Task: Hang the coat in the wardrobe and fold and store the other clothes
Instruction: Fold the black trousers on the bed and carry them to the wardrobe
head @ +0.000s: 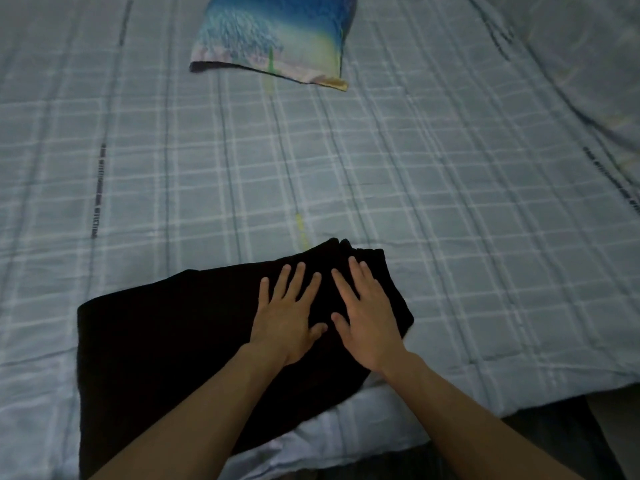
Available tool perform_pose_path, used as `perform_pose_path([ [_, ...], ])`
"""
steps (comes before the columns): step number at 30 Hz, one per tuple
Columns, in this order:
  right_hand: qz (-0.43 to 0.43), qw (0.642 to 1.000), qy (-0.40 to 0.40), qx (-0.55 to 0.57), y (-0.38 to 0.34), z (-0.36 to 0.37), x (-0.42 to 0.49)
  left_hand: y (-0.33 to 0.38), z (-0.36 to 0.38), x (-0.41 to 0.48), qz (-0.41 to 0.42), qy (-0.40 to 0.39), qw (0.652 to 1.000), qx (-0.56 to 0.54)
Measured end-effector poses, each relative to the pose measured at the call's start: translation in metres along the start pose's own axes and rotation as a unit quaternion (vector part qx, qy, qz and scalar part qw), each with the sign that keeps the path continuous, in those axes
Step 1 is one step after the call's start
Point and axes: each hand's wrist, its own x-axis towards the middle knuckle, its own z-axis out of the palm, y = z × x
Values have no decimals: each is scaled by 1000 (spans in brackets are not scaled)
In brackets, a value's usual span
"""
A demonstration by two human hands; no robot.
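Observation:
A black garment (166, 344) lies flat on the bed near its front edge, running from the lower left up to the right. Both hands rest palm down on its upper right part, fingers spread. My left hand (289, 315) lies just left of my right hand (367, 318), thumbs almost touching. Neither hand grips the cloth. No coat or wardrobe is in view.
The bed is covered by a pale blue checked sheet (450, 188). A blue and yellow patterned pillow (277, 36) lies at the far middle. The bed's front edge and dark floor (568, 441) show at the lower right.

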Motion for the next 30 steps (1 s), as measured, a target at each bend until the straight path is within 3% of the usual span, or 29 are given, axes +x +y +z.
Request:
perform_pose_path([
  [6,91,994,52,44,-12,-16,24,-3,6,2,4,19,1000,-8],
  [13,106,988,39,108,-13,-40,36,-3,2,-12,31,102,994,2],
  [18,92,960,182,192,-3,-64,13,-4,-12,-23,63,165,984,23],
  [20,111,958,196,177,10,-65,9,1,-13,-21,62,153,986,25],
  [24,132,981,113,81,18,-42,7,6,9,-18,30,76,996,29],
  [26,133,985,112,23,13,-39,11,4,14,-17,28,71,997,28],
  [30,1,987,149,-59,-7,-45,21,-1,6,-20,29,110,993,36],
])
